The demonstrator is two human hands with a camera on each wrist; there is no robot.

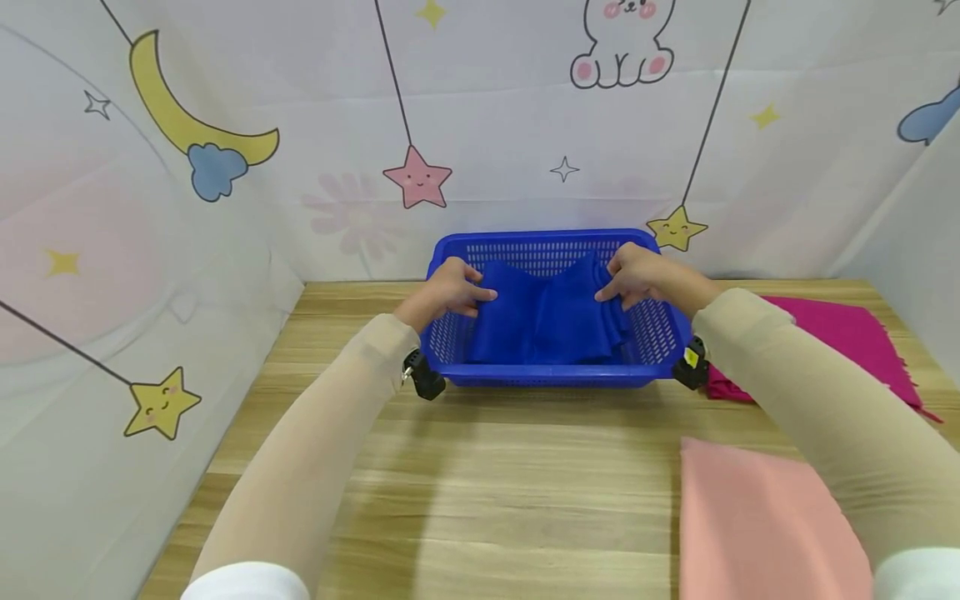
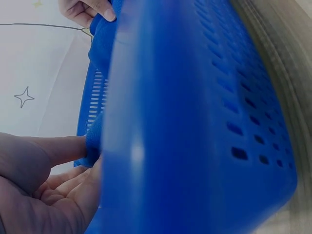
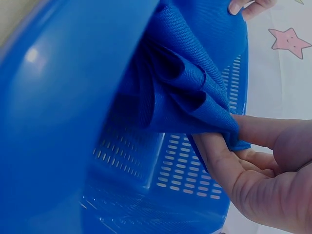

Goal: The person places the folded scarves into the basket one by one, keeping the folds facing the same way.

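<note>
Cloth (image 1: pixel 506 321), pinched in left grip (image 1: pixel 450 287) and right grip (image 1: pixel 637 273), mostly hidden by basket (image 2: pixel 165 136) in left-wrist view, pink fabric (image 1: pixel 757 517) cut off below.

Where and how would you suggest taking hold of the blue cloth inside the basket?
I'd pinch the blue cloth by its raised upper left and right ends, from above: they stand higher than its sagging middle, and the basket's walls likely obstruct low side access.

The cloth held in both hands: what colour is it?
The cloth is plain deep blue; the head view shows it best.
</note>
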